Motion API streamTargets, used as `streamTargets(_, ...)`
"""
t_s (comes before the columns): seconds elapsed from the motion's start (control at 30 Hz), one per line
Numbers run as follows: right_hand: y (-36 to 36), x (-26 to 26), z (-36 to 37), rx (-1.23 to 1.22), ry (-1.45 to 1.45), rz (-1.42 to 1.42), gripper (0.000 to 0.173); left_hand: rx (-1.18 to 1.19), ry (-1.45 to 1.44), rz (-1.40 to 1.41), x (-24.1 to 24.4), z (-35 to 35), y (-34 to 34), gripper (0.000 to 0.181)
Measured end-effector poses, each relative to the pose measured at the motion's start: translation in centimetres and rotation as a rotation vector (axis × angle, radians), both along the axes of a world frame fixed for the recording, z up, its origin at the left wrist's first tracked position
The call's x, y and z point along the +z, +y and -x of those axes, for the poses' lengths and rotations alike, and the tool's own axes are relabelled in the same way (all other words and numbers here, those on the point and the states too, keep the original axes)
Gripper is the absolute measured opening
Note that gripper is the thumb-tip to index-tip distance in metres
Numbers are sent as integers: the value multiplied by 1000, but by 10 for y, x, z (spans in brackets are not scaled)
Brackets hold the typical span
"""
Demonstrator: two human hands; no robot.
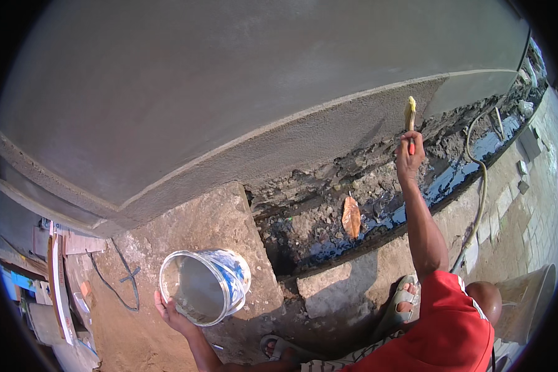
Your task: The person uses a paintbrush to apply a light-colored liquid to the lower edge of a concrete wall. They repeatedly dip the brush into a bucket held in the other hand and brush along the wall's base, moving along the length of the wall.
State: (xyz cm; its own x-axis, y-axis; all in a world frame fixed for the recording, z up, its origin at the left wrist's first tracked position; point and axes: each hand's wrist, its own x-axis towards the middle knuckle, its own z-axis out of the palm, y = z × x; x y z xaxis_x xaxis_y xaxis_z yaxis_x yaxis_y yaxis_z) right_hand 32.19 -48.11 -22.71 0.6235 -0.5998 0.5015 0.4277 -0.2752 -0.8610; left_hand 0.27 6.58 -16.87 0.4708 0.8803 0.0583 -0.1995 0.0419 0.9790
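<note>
My right hand (410, 156) grips the red handle of a paintbrush (409, 114) with pale yellowish bristles. The brush is raised in front of the rough lower band (316, 135) of a cement-plastered wall (242, 83); whether the bristles touch it I cannot tell. With my left hand (169, 311) I hold the rim of a white and blue plastic bucket (235, 269), the thumb over the edge. Greyish liquid (202, 286) shows inside the tilted-looking bucket. It stands on a concrete slab (209, 218) by the wall's corner.
An open drain (316, 228) with rubble and dark water runs along the wall's foot, a brown dry leaf (351, 217) in it. A hose (482, 195) crosses its far side. Another bucket (523, 307) stands at right. Black cable (132, 279) and boards (58, 283) lie left.
</note>
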Motion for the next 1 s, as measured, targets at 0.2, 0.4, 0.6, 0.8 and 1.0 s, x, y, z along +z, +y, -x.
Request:
streamTargets(0.2, 160, 5, 38, 425, -55, 519, 20, -54, 59, -126, -12, 3, 17, 53)
streamTargets(0.4, 109, -7, 30, 784, -116, 355, 14, -91, 139, -118, 4, 2, 1, 50)
streamTargets(0.6, -84, -28, 1, 231, 65, -130, 11, 25, 326, -188, 10, 3, 5, 49)
streamTargets(0.8, -118, -69, -47, -16, 168, -42, 10, -3, 326, -207, 9, -6, -4, 49)
streamTargets(1.0, 89, -101, 16, 253, 207, 247, 22, -25, 357, -241, 11, -2, 4, 49)
